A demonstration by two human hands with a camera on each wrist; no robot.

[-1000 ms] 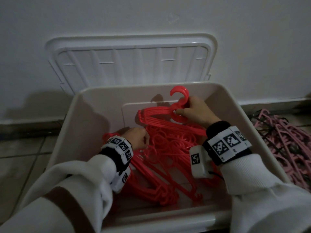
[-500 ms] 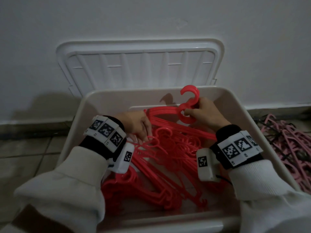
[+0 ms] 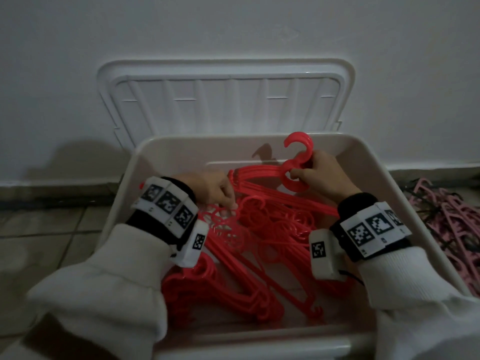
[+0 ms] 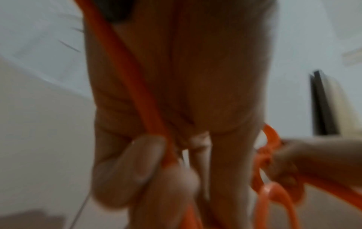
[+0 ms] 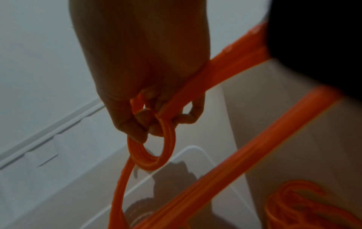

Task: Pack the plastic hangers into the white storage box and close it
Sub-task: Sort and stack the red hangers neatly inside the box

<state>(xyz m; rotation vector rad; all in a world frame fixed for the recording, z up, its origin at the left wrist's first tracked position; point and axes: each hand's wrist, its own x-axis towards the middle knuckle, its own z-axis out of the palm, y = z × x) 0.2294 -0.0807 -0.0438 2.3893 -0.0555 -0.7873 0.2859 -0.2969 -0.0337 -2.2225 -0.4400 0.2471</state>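
Down on the tiled floor [image 3: 59, 229], against a white wall [image 3: 233, 27], stands one white rectangular plastic storage box [image 3: 426, 216], open, with its single ribbed white lid [image 3: 226, 100] propped upright behind the far rim. Farthest left of the two hands, the left hand [image 3: 210, 189], in a cream sleeve with a marker-covered wrist band, reaches into the left half of the box; the left wrist view, though blurred, shows its thumb [image 4: 135, 167] and curled fingers pinching a thin bar of a red plastic hanger. Across the box floor lies a tangled heap of red plastic hangers [image 3: 259, 258], too overlapped to count, spreading from the near left corner to the middle. Toward the far right, the right hand [image 3: 324, 175] holds a bunched bundle of red hangers [image 3: 262, 172] by the necks, its fingers curled round the looped part just below the hooks, with one stack of hooks [image 3: 298, 144] rising above the far rim; the right wrist view shows fingertips [image 5: 154, 131] poked through the ring. Outside the box on the far right, a separate pile of pink plastic hangers [image 3: 446, 224] rests on the floor, number unclear.
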